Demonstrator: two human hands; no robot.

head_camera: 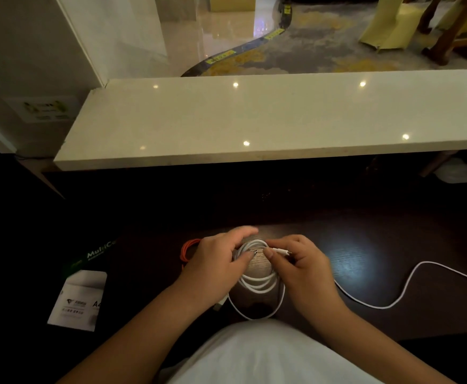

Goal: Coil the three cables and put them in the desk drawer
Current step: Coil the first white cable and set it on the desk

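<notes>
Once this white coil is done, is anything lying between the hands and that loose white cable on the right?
Nothing visible does. The loose white cable lies on bare dark desk, starting beside the right hand. The left hand holds the white coil; the orange cable lies behind it, out of the way.

paper ream pack (77, 300) left on floor | pale stone counter (254, 120) ahead

Pale stone counter (254, 120) ahead of me | glossy marble floor (226, 31) beyond it | dark desk (379, 245) below it
</notes>
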